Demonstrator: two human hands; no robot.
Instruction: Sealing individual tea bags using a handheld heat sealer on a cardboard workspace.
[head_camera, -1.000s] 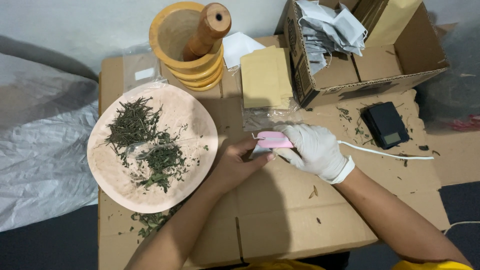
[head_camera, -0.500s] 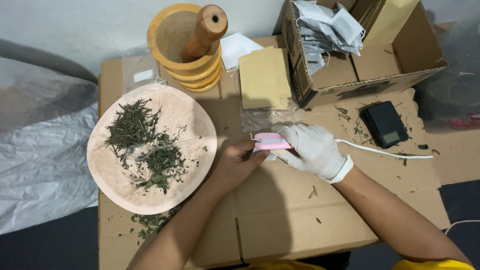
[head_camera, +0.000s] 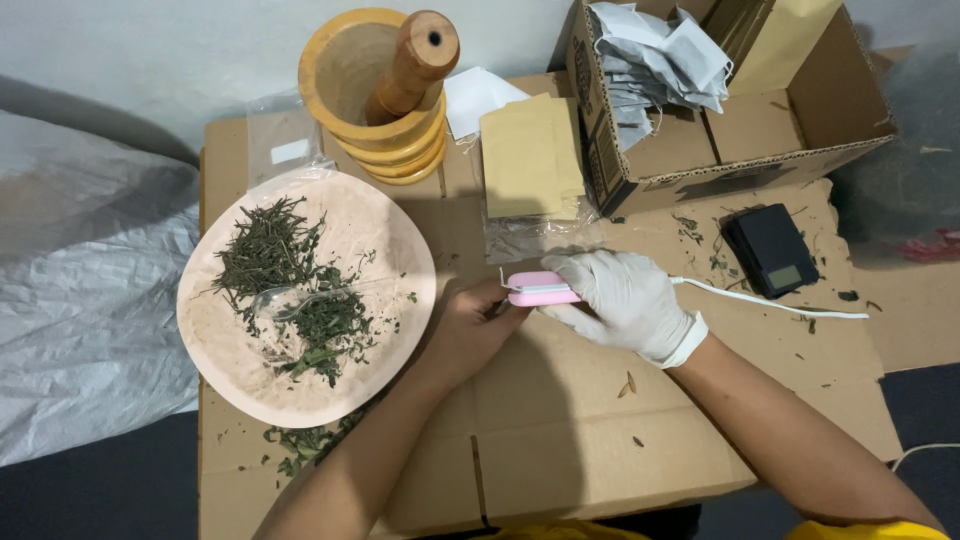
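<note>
Hands unmoved: gloved right hand grips pink sealer; bare left hand pinches its end.

Bare cardboard surface in front of both hands: open passage. Left flank: pink plate heaped with dried herbs, just beside the left hand. Rear: wooden mortar with pestle, brown envelope, open carton. Right: black scale and white cord cross the route beside the right hand.
</note>
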